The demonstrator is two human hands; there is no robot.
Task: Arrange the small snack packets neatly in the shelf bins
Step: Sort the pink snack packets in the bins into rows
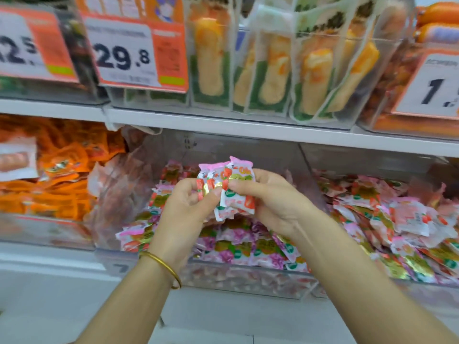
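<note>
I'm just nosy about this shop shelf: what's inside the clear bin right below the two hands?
The clear bin holds a loose heap of pink snack packets. The left hand and right hand, gripping a small stack, hide the heap's middle.

We see the snack packets (229, 184) held above the clear bin (248, 281) as glossy, crinkled plastic film with shiny gold foil patches. The bin itself looks like smooth transparent plastic. Below its left corner the bangle (164, 268) gleams like polished gold metal. High above the bin, the price tag (124, 50) looks like matt paper.
</note>
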